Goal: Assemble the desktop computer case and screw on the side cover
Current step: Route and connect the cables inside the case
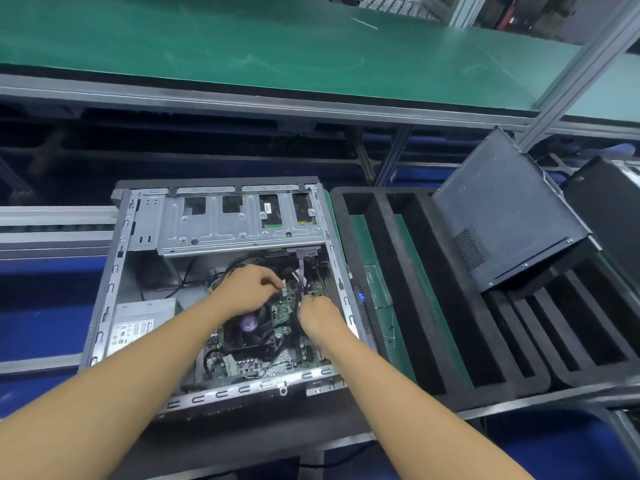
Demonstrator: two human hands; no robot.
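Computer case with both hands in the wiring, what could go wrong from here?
The left hand pinches a white connector among loose cables; tugging could strain it or a neighbouring plug. Slack cables may drape onto the cooler fan. The side cover only leans on the foam rack and might slide.

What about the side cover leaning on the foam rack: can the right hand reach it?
Probably yes: the side cover leans on the foam rack, right of the open case, with no obstacle between. The right hand works inside the case and must lift out first.
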